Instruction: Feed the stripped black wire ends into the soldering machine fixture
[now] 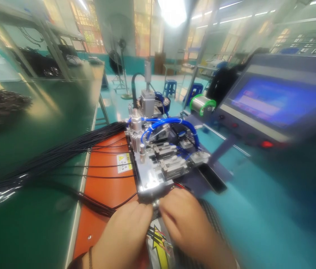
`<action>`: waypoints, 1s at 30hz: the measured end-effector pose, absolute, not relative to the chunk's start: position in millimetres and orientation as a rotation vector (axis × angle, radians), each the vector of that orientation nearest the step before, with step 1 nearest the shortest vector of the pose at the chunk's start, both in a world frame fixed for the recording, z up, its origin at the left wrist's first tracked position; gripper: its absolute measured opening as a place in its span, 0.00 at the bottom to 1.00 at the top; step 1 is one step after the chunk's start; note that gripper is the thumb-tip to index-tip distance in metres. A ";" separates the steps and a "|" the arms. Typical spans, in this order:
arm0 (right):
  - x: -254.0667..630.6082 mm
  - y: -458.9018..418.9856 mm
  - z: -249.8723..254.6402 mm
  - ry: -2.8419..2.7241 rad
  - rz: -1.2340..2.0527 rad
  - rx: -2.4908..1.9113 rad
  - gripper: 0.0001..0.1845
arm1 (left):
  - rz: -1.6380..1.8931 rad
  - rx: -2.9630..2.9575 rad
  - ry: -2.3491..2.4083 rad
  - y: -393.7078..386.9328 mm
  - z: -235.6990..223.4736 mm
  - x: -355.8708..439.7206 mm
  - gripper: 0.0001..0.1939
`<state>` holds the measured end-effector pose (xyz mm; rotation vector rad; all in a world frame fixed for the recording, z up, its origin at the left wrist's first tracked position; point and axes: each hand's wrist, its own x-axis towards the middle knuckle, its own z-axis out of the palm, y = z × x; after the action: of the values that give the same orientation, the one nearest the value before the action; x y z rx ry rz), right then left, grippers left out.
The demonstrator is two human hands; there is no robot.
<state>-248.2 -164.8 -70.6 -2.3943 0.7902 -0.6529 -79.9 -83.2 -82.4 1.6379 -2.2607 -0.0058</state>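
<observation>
My left hand (127, 228) is closed beside the near end of a metal wire-processing fixture (149, 178). A thin bundle of black cables (96, 205) runs from the left into this hand. Stripped cable ends (160, 241), some red, stick out below its fingers, above a label with a yellow arrow (158, 252). Close by on the right, my right hand (183, 215) is also closed, knuckles up, at the fixture's front edge. Its fingertips are hidden, and what they pinch cannot be made out.
A thick bundle of black cables (62, 153) crosses from the green table (59, 231) onto the orange machine top (104, 186). Blue air tubes (172, 121) arch over the fixture. A dark phone (214, 178), a solder wire spool (202, 104) and a lit control screen (281, 99) are on the right.
</observation>
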 end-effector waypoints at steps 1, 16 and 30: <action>-248.3 -166.6 -70.7 0.822 -0.662 -2.289 0.10 | -0.087 1.672 -2.219 -84.2 -81.7 -80.1 0.15; -236.1 -167.2 -93.3 0.929 -0.744 -1.518 0.07 | -0.717 1.765 -1.870 -90.4 -68.8 -82.9 0.20; -225.0 -157.4 -102.5 0.878 -0.832 -1.197 0.13 | -0.648 1.628 -1.710 -86.3 -83.4 -98.9 0.16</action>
<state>-225.0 -157.4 -102.5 -1.1975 0.8778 -0.8320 -98.9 -86.3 -83.4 1.6276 -1.7096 -0.6475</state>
